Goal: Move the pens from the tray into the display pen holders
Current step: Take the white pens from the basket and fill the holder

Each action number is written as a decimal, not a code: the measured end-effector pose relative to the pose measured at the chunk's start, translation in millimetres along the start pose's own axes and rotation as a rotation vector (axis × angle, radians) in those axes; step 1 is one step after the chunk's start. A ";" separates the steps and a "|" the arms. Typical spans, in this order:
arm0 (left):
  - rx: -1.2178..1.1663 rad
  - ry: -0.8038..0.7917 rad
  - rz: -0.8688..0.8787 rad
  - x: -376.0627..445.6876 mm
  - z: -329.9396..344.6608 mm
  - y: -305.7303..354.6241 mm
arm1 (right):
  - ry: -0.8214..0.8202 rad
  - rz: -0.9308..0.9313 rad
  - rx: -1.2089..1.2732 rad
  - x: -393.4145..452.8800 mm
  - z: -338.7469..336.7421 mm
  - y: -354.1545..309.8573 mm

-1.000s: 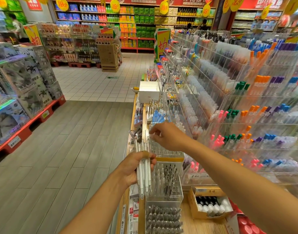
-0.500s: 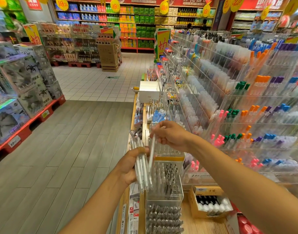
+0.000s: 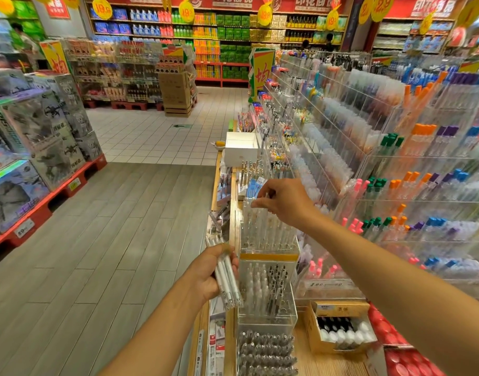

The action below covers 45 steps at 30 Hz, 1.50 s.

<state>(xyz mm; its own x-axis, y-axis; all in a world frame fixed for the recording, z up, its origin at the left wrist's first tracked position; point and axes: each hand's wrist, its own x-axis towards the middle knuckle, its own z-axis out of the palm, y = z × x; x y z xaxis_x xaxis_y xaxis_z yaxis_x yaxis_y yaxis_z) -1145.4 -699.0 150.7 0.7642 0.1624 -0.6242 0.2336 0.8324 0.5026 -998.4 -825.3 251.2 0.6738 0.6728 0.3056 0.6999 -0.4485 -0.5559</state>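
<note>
One pen going into the clear holder (image 3: 268, 232), frame centre.
Right hand (image 3: 284, 203) has moved up, grip pinching the pen top; left hand (image 3: 208, 275) grip still clamps the white pens (image 3: 228, 278).

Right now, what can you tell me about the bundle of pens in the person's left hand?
The bundle of pens is a handful of slim white pens, plastic by the look, lying side by side. The left hand grips them around the middle, so both ends stick out. They slant, upper ends up and to the left, lower ends down beside the clear pen holder. Their exact number is unclear.
</note>
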 end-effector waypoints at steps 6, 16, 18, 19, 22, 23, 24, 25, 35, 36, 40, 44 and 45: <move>0.016 0.000 0.004 -0.9 -0.6 3.0 | 0.012 0.018 0.061 -0.3 1.7 2.2; 0.034 -0.001 0.015 0.8 1.0 6.1 | -0.122 -0.083 -0.198 10.5 25.0 3.9; 0.032 -0.005 0.018 0.6 0.4 7.8 | -0.169 -0.098 -0.243 11.1 28.3 6.2; 0.038 -0.003 0.023 0.7 -0.1 8.1 | -0.176 -0.105 -0.259 11.0 29.6 6.4; 0.069 -0.009 0.042 -0.4 0.4 8.1 | -0.182 -0.135 -0.350 12.3 32.1 3.2; 0.085 -0.022 0.046 -1.1 0.7 7.9 | -0.187 -0.136 -0.383 12.3 32.2 0.8; 0.103 -0.039 0.048 -2.1 1.2 7.9 | -0.182 -0.142 -0.419 11.5 32.0 -1.6; 0.120 -0.054 0.049 -3.0 1.4 8.1 | -0.164 -0.156 -0.452 10.2 31.3 -4.2; 0.246 -0.168 0.145 -10.5 10.2 8.6 | -0.444 0.131 0.056 -16.9 42.2 -25.8; 0.251 -0.170 0.153 -10.8 10.2 7.9 | -0.440 0.174 0.110 -19.1 43.3 -25.0; 0.243 -0.198 0.135 -14.1 8.5 6.8 | -0.496 0.330 0.324 -22.5 42.3 -25.6; 0.119 -0.272 0.107 -16.1 9.3 6.6 | -0.477 0.389 0.613 -17.8 27.0 -29.6; 0.089 -0.252 0.113 -15.3 9.5 7.4 | -0.446 0.388 0.672 -16.0 21.0 -29.8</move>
<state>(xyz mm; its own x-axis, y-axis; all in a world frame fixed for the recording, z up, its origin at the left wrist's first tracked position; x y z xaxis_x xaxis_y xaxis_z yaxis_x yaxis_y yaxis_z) -1149.7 -700.4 169.6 0.9111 0.1053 -0.3985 0.1818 0.7651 0.6177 -1035.0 -810.4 246.6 0.5815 0.7743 -0.2495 0.0610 -0.3474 -0.9357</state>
